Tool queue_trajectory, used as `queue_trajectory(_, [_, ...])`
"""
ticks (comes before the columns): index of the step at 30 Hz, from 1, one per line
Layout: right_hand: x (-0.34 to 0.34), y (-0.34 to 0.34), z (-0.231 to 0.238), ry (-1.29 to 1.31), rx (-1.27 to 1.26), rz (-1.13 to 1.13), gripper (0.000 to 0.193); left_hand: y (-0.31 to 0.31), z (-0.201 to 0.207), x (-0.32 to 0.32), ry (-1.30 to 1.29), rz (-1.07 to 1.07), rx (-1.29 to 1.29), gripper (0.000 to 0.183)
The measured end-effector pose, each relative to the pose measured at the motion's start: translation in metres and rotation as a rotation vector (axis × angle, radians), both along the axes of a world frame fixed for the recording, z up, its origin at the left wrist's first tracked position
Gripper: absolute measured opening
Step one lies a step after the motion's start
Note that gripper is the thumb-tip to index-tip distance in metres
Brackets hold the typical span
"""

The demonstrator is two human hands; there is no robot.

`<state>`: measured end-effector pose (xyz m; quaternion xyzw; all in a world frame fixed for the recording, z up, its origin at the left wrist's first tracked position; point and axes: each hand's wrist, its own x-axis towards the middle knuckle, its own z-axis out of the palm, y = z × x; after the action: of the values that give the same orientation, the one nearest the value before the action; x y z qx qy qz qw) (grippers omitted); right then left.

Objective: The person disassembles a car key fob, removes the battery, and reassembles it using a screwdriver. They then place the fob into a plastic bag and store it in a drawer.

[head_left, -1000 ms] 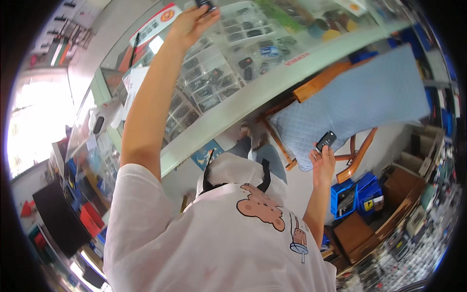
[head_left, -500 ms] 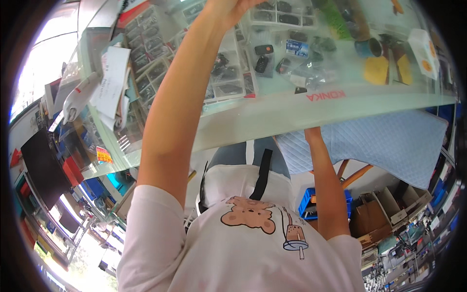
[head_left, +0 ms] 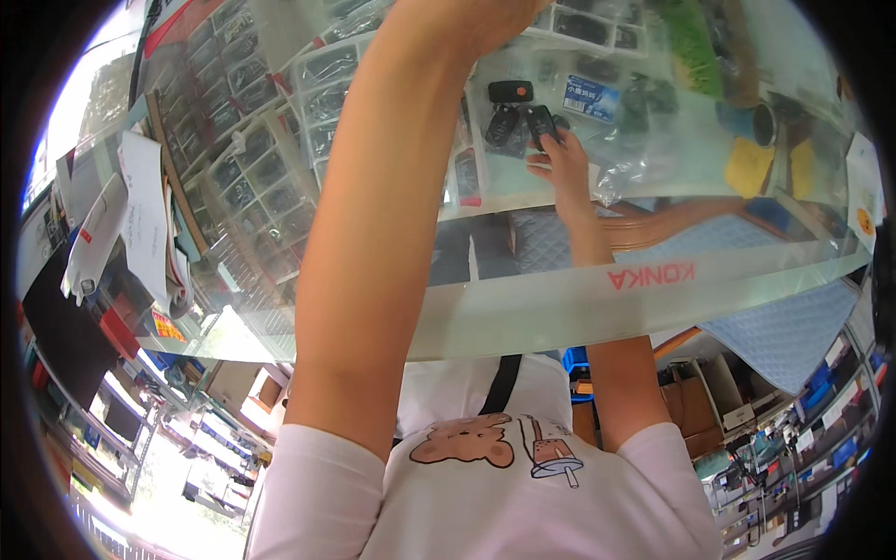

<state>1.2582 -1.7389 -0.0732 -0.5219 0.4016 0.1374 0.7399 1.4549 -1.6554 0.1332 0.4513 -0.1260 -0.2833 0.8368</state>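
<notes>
Under the clear glass top of a display counter [head_left: 551,313], my right hand [head_left: 567,168] reaches in among black car key fobs. Its thumb and fingers close on the lower end of one car key fob [head_left: 539,123], seen through the glass. Beside that fob lie a second black key fob [head_left: 502,126] and another with an orange button [head_left: 511,91]. A small blue card [head_left: 591,99] sits just right of them. My left hand [head_left: 481,21] is over the counter at the upper edge of the view; its fingers are cut off, so what they do is hidden.
Clear compartment trays [head_left: 247,177] of bagged key fobs fill the counter's left part. Papers [head_left: 145,215] and a white handheld device [head_left: 95,238] rest at the left end. Yellow pieces [head_left: 749,168] lie at right. A blue quilted cloth [head_left: 793,341] hangs below the counter.
My right hand has come from below the counter's front edge to inside it and taken hold of a key fob. The counter sits lower in view, and my left arm appears larger.
</notes>
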Motion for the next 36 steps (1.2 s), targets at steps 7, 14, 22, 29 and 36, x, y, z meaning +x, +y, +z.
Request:
queue_trajectory(7, [0.023, 0.016, -0.037, -0.039, -0.113, -0.030, 0.035, 0.010, -0.011, 0.008, 0.088, -0.150, -0.280, 0.034])
queue_trajectory(14, [0.008, 0.042, -0.040, 0.066, -0.540, 0.233, 0.046, 0.011, -0.012, 0.003, 0.089, -0.107, -0.345, 0.035])
queue_trajectory(22, [0.007, 0.051, -0.047, -0.071, -0.762, 0.138, 0.053, 0.004, 0.006, -0.009, 0.036, 0.045, -0.089, 0.033])
queue_trajectory(29, [-0.002, 0.037, -0.025, -0.075, -1.180, 0.183, 0.056, 0.010, -0.021, 0.009, -0.040, -0.183, -0.379, 0.036])
queue_trajectory(36, [-0.034, 0.001, -0.013, 0.147, -1.459, 0.501, 0.066, -0.011, 0.004, -0.012, 0.039, 0.024, -0.067, 0.038])
